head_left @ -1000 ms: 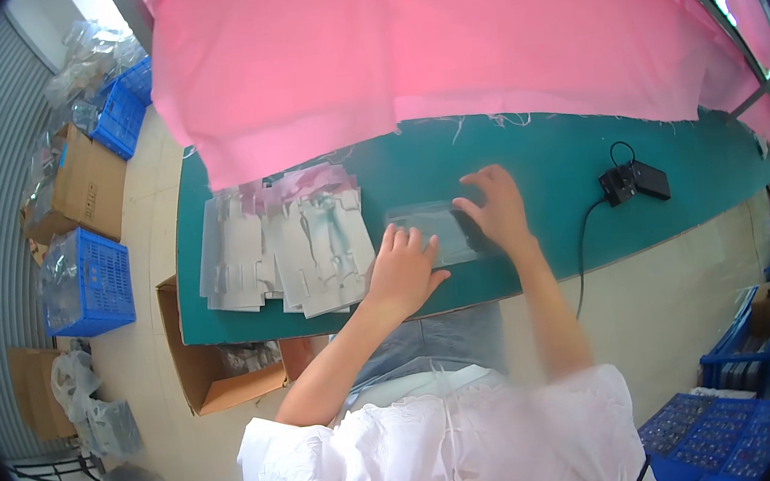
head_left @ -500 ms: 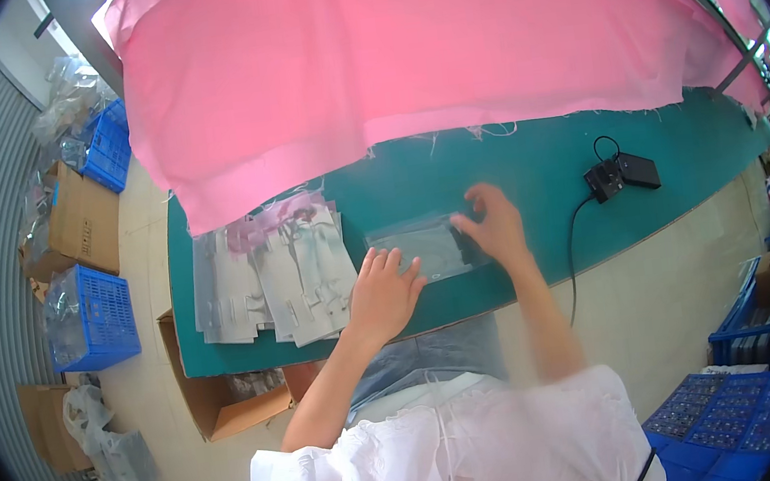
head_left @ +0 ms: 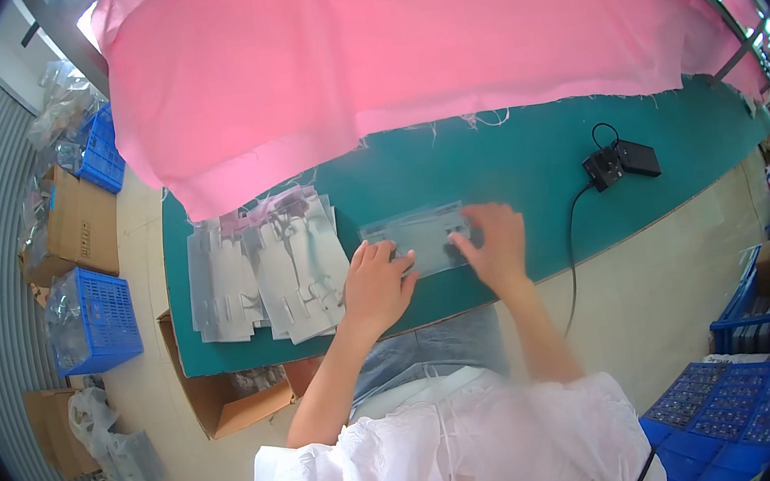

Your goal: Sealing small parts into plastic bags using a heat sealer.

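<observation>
Left hand [head_left: 376, 289], loosely spread, and right hand [head_left: 502, 251], grip unclear from here, rest apart on a clear sleeve [head_left: 428, 240]. It lies flat on the table [head_left: 527, 153], unstacked; pale sheets [head_left: 298, 269] sit already piled.

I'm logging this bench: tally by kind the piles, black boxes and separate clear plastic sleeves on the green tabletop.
Overlapping piles of flat, pale grey-white cut-out sheets: 2
Black rectangular boxes: 2
Clear flat rectangular plastic sleeve: 1
Total: 5
</observation>
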Available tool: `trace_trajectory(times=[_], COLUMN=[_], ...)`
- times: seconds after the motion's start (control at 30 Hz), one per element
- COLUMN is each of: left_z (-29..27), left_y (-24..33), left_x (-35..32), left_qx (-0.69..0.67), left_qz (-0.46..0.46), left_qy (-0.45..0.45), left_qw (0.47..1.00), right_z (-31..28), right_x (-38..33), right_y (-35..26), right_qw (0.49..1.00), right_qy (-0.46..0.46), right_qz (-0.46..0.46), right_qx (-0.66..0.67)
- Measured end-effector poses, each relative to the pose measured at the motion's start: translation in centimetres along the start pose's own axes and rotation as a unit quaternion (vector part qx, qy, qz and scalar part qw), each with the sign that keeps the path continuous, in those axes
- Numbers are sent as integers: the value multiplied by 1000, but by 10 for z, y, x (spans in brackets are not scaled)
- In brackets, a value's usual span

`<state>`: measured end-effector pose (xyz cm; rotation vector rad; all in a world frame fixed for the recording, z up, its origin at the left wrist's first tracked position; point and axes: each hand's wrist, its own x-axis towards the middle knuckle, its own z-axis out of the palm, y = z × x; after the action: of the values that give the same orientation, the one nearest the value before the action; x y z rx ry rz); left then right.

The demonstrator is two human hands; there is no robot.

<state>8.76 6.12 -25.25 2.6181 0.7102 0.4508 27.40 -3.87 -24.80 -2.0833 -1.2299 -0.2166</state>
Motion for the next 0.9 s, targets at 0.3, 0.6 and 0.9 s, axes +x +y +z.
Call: trace_trajectory(times=[0.3, 0.6, 0.9], left_z=[-5, -101, -113], left_y=[2, -7, -42], left_x=[2, -56, -85], left_qx=[13, 35, -48], left_qz=[-16, -68, -179], left_qy=[-38, -3, -80], left_qw=[999, 997, 979], right_z=[-13, -42, -46], right_x=[-14, -10, -18], right_y=[2, 2, 1], right_qw=[990, 995, 987], right_qy=[-133, -21, -70], right_qz=[-51, 3, 20], right_qx=[2, 99, 145])
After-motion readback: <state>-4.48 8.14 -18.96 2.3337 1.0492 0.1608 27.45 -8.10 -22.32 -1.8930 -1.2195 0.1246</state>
